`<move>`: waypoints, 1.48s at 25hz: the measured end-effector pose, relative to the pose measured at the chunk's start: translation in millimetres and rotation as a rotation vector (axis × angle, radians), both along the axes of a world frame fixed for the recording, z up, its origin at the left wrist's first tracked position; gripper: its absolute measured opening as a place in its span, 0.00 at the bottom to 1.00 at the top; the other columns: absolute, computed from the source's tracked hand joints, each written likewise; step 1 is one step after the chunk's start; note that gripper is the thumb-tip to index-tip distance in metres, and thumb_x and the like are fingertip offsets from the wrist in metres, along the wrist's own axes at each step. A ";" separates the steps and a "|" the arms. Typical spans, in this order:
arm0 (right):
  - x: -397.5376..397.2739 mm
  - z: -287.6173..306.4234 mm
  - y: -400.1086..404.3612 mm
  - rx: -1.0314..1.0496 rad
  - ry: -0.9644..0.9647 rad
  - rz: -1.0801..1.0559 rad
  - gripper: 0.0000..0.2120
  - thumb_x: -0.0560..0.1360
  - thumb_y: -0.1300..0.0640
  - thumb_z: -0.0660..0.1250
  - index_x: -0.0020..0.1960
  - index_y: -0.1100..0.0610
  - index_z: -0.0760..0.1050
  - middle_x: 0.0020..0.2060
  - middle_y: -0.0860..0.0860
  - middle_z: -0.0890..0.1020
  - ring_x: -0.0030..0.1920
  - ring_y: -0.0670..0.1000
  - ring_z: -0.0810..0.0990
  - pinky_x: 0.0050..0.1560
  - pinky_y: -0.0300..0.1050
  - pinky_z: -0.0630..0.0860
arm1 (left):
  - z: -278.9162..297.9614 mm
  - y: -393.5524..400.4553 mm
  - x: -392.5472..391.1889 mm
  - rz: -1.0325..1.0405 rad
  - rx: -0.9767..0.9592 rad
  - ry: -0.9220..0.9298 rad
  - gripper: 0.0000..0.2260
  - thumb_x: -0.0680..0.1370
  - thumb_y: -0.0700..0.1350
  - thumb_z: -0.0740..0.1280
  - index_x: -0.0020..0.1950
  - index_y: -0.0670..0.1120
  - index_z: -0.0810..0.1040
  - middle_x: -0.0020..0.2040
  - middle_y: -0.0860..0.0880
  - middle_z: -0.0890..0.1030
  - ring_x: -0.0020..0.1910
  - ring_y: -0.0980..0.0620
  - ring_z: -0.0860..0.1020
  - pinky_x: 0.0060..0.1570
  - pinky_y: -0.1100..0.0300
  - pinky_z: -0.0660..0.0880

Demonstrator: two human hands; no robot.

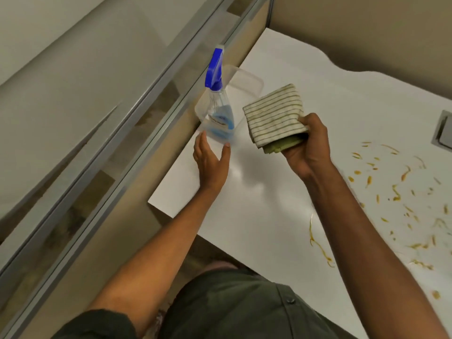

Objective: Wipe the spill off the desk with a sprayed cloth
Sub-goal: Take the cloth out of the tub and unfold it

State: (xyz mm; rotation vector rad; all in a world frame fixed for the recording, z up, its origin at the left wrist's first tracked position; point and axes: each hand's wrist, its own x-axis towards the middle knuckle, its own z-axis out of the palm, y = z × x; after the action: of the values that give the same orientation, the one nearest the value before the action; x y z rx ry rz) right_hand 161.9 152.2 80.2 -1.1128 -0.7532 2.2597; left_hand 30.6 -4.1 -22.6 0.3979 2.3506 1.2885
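Here the left hand point(211, 156) was spread open at the base of the spray bottle point(219, 111); a clumsy grab could topple it. The right hand point(305, 145) gripped the folded cloth point(274, 113), left of the spill point(396, 192).

We see a beige fabric partition wall point(354, 28) beyond the grip, and to its left a glass panel framed by grey aluminium rails point(137, 113). A grey metal cable hatch point(444, 130) sits far right; the light is soft and even.
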 end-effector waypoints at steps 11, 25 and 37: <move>61.8 1.5 -81.5 0.490 -0.341 0.337 0.03 0.83 0.57 0.64 0.54 0.54 0.77 0.46 0.47 0.82 0.44 0.44 0.82 0.41 0.41 0.79 | 78.2 -46.9 61.9 -0.077 0.625 -1.240 0.30 0.84 0.65 0.57 0.79 0.46 0.72 0.73 0.40 0.77 0.68 0.41 0.77 0.71 0.42 0.72; 100.8 -7.0 -144.0 1.664 -0.609 0.843 0.37 0.78 0.33 0.68 0.80 0.51 0.68 0.81 0.53 0.68 0.84 0.57 0.60 0.84 0.63 0.56 | 67.9 -85.3 76.4 0.001 0.614 -1.328 0.22 0.86 0.56 0.60 0.74 0.45 0.77 0.70 0.39 0.80 0.67 0.41 0.81 0.71 0.40 0.73; 79.6 17.8 -123.7 0.817 -0.320 0.478 0.12 0.85 0.49 0.63 0.53 0.42 0.85 0.47 0.41 0.89 0.50 0.42 0.87 0.48 0.37 0.82 | 59.0 -112.3 59.0 -0.062 0.439 -1.150 0.17 0.85 0.52 0.65 0.71 0.46 0.78 0.60 0.43 0.85 0.62 0.44 0.82 0.69 0.44 0.74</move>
State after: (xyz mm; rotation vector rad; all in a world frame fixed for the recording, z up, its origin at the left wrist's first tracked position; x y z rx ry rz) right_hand 241.5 28.5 98.0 -0.9308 -2.0167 1.7717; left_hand 89.6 -116.4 36.3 -0.1495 1.0967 1.4391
